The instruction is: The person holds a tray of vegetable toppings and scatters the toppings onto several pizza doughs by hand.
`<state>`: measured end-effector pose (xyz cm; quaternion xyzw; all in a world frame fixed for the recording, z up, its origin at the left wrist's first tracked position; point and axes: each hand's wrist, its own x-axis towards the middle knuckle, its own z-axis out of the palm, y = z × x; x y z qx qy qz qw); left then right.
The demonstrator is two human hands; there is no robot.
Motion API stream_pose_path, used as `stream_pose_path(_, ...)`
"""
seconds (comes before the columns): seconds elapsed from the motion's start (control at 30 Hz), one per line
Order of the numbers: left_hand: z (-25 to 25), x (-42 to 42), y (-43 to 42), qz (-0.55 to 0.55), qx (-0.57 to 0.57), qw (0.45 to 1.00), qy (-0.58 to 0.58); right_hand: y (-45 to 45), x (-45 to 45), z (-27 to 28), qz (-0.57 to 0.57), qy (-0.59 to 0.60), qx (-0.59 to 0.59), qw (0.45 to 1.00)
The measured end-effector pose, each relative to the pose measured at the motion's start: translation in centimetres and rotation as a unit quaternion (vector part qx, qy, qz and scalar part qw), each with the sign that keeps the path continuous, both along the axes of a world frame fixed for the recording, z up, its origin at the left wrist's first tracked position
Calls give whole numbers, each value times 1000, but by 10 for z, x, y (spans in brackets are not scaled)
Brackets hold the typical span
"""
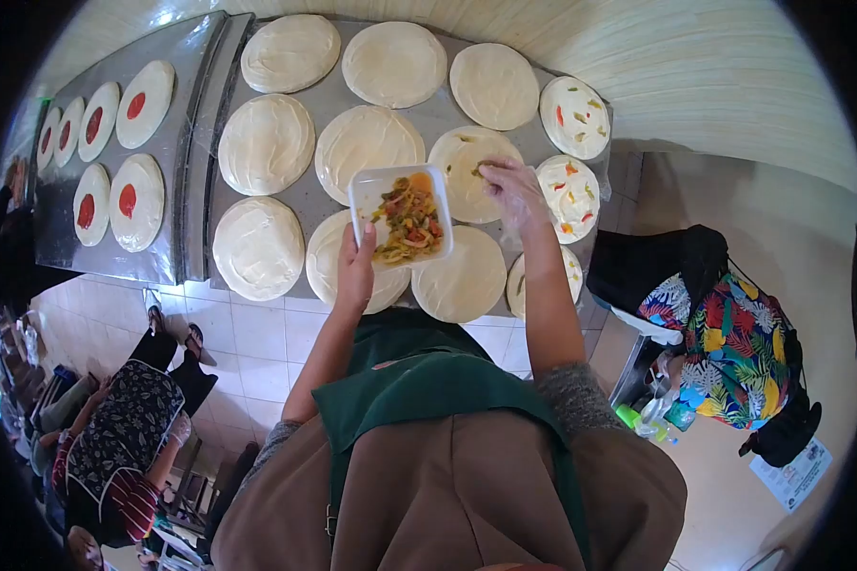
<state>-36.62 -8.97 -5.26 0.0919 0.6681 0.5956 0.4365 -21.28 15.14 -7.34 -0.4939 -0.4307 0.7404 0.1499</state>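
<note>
My left hand (356, 271) grips the near left edge of a clear plastic tub (364, 195), its thumb over the rim. Chopped mixed peppers (409, 224) in green, red and orange lie inside. My right hand (516, 190), in a thin clear glove, is pinched just above a cream-coated dough round (457, 195). Small green pepper pieces show at its fingertips, and a few lie on that round. To the right, one round (575, 119) and another round (568, 200) carry scattered pepper pieces. A third round (562, 276) with some pieces is partly behind my forearm.
More plain coated rounds (267, 133) cover the metal table (333, 90). On a second metal surface (176, 238) at left, several rounds have red sauce in the middle. A person in a patterned apron (124, 428) stands lower left. Bags (733, 333) hang at right.
</note>
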Motion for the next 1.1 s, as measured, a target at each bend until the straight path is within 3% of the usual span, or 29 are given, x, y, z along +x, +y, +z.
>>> stream_pose_path(0.07, -11, -4, -8, 6, 0, 1000, -1, 20, 2, -33, 21, -77, 35, 996)
stream_pose_path(0.17, -8, -10, -12, 27, 20, 999, -4, 31, 2, -66, 31, -101, 30, 994)
stream_pose_path(0.27, -8, -16, -17, 20, -10, 1000, -2, 38, 7, -92, 102, -202, 127, 966)
stream_pose_path(0.47, 1, -19, -18, 39, 12, 999, -30, 19, 24, -54, -34, -78, 33, 996)
stream_pose_path(0.57, 5, -18, -21, 40, 7, 999, -26, -6, 34, -62, 52, -89, 26, 994)
stream_pose_path(0.6, 5, -18, -21, 38, 3, 999, -22, -20, 23, -45, 74, -132, 43, 987)
stream_pose_path(0.7, -3, -15, -26, 42, 27, 998, -32, -38, 5, -71, 140, -256, 88, 953)
stream_pose_path(0.8, 10, -12, -25, 43, 42, 997, -44, -48, -2, -87, 162, -307, 330, 878)
stream_pose_path(0.9, 8, -11, -28, 40, 36, 998, -27, -50, 0, -87, 180, -348, 429, 813)
stream_pose_path(1.0, 9, -10, -30, 53, 30, 997, -36, -43, 15, -77, 171, -314, 366, 859)
stream_pose_path(1.1, 12, -10, -29, 51, 32, 998, -36, -35, 39, -73, 51, -176, 191, 964)
